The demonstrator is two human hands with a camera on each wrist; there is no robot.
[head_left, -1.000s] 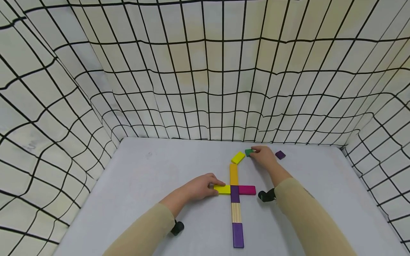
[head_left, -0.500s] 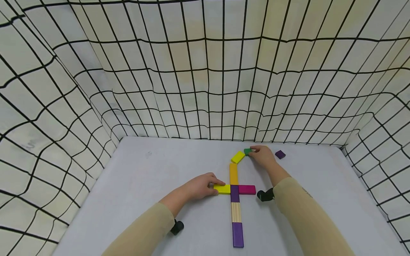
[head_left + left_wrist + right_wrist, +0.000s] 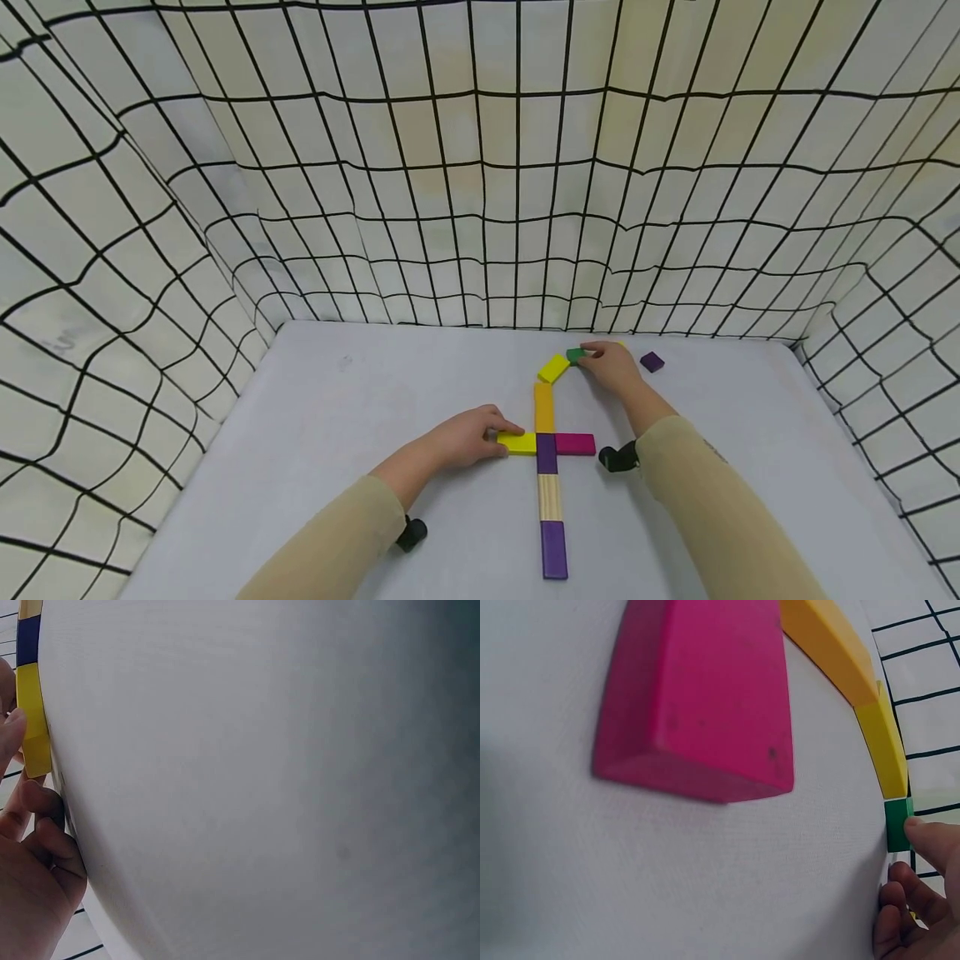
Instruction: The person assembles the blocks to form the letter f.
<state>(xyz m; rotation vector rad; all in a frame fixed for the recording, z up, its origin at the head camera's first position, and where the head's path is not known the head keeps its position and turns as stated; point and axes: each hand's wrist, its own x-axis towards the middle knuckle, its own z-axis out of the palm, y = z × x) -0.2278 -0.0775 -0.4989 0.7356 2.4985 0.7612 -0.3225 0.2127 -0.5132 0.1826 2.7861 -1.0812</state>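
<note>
My left hand (image 3: 467, 437) holds the outer end of a yellow block (image 3: 520, 443) between thumb and fingers. That block lies flat against a dark purple block (image 3: 547, 454), opposite a magenta block (image 3: 575, 444). Farther back, my right hand (image 3: 613, 367) pinches a small green block (image 3: 574, 356). In the right wrist view the green block (image 3: 897, 825) stands right at the end of a slanted yellow block (image 3: 883, 742). An orange block (image 3: 543, 407) runs from the slanted one down to the dark purple block.
A ridged pale wood block (image 3: 550, 497) and a purple block (image 3: 555, 550) continue the line toward me. A loose dark purple piece (image 3: 652, 362) lies right of my right hand. Black netting (image 3: 480, 192) over pale walls surrounds the white table (image 3: 360, 383).
My right hand has slid the green block slightly left, up to the slanted yellow block. A sliver of yellow now shows behind that hand. My left hand keeps its hold.
</note>
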